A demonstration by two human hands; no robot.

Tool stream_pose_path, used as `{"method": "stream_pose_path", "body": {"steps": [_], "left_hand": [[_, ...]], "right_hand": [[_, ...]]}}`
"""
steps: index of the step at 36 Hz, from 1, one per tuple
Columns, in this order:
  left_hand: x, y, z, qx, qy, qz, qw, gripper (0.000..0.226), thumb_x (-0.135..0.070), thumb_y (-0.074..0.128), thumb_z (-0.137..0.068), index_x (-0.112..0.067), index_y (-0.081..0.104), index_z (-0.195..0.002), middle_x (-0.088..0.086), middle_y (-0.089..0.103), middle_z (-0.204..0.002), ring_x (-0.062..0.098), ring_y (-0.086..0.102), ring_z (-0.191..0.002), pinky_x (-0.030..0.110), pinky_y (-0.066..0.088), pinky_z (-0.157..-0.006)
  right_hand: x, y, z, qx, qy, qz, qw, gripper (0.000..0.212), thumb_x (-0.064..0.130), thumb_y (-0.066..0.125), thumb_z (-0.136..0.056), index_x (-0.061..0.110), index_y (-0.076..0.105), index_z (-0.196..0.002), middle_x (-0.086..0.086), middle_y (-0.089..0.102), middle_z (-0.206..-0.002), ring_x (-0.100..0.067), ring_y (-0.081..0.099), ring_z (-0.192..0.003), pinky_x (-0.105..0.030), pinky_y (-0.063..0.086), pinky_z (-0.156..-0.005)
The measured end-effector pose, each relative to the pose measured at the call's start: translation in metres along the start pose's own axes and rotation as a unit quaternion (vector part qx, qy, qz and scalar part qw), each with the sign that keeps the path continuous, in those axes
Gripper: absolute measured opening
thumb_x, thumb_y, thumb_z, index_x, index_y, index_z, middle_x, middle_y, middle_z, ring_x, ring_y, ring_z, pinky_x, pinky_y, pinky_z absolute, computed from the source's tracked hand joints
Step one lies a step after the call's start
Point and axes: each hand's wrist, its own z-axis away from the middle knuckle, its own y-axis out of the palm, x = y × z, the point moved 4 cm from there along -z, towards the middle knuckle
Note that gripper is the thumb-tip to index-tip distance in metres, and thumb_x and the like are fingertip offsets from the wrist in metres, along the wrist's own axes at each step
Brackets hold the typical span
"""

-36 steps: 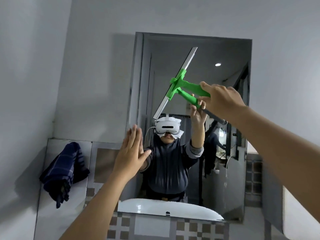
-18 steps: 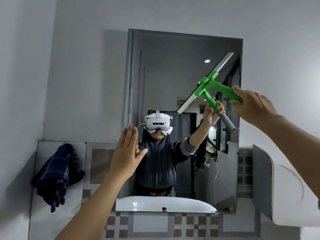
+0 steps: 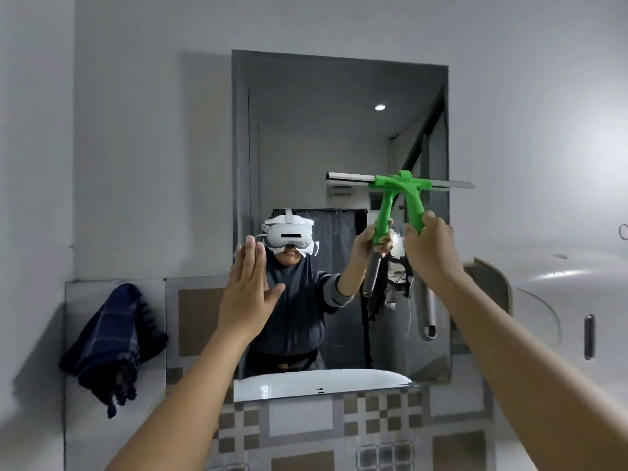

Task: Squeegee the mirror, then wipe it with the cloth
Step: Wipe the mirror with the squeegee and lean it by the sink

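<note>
Squeegee stroke on the right half of the mirror (image 3: 306, 130). The squeegee (image 3: 404, 183) is held with its blade level and its handle hanging down, so that a downward pull can carry water toward the lower edge. The blade and its reflection meet, from which contact with the glass is judged. The blade is set at about mid height, and its right end projects past the mirror's right edge, so that the margin is covered. The green grip is clamped in the curled fingers of the right hand (image 3: 431, 256), and the grey shaft protrudes below it. The left hand (image 3: 244, 300) is raised flat at the mirror's lower left edge, fingers straight and together, thumb spread, nothing held. It is probably placed there as a brace, though contact cannot be confirmed. The cloth (image 3: 112, 341), dark blue and checked, is hung on the tiled wall left of the mirror, well apart from both hands, in reserve for the wiping step, which is judged not yet begun
</note>
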Motion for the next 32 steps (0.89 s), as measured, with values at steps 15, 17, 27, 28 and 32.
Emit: {"method": "stream_pose_path", "body": {"steps": [15, 17, 27, 28, 32], "left_hand": [[0.002, -0.003, -0.001, 0.006, 0.025, 0.002, 1.0, 0.093, -0.033, 0.058, -0.087, -0.016, -0.016, -0.141, -0.002, -0.021, -0.151, 0.016, -0.019, -0.139, 0.032, 0.008, -0.116], [0.004, -0.006, 0.0, 0.01, 0.033, 0.0, 0.999, 0.094, -0.033, 0.058, -0.087, -0.015, -0.016, -0.142, -0.002, -0.023, -0.151, 0.016, -0.02, -0.138, 0.03, 0.006, -0.116], [0.023, -0.02, 0.01, 0.013, 0.025, -0.01, 1.0, 0.09, -0.027, 0.058, -0.087, -0.012, -0.01, -0.144, 0.001, -0.02, -0.153, 0.016, -0.017, -0.14, 0.029, 0.011, -0.116], [0.022, -0.019, 0.008, 0.015, 0.03, -0.002, 0.999, 0.088, -0.025, 0.057, -0.088, -0.013, -0.008, -0.144, 0.001, -0.019, -0.153, 0.016, -0.017, -0.14, 0.031, 0.016, -0.116], [0.012, -0.011, 0.012, 0.017, 0.014, 0.019, 1.0, 0.085, -0.02, 0.057, -0.087, -0.014, -0.004, -0.145, -0.001, -0.017, -0.153, 0.015, -0.016, -0.14, 0.037, 0.028, -0.112]], "right_hand": [[0.04, 0.055, 0.033, -0.047, 0.138, -0.159, 0.976, 0.031, 0.027, 0.043, -0.095, 0.0, 0.055, -0.105, -0.015, 0.059, -0.103, -0.029, 0.06, -0.084, -0.035, 0.047, -0.067], [0.046, 0.064, 0.035, -0.056, 0.143, -0.165, 0.974, 0.031, 0.027, 0.043, -0.095, 0.0, 0.054, -0.105, -0.015, 0.06, -0.103, -0.03, 0.062, -0.087, -0.036, 0.05, -0.069], [0.105, 0.103, 0.05, -0.009, 0.077, -0.146, 0.986, 0.043, 0.026, 0.042, -0.095, -0.003, 0.042, -0.127, -0.017, 0.059, -0.112, -0.032, 0.06, -0.101, -0.045, 0.052, -0.084], [0.109, 0.104, 0.05, -0.009, 0.063, -0.132, 0.989, 0.045, 0.027, 0.041, -0.095, -0.003, 0.041, -0.129, -0.017, 0.06, -0.111, -0.032, 0.061, -0.1, -0.046, 0.052, -0.083], [0.116, 0.11, 0.05, 0.027, 0.007, -0.089, 0.996, 0.044, 0.027, 0.041, -0.095, -0.002, 0.038, -0.128, -0.015, 0.064, -0.103, -0.033, 0.064, -0.09, -0.048, 0.055, -0.073]]}}
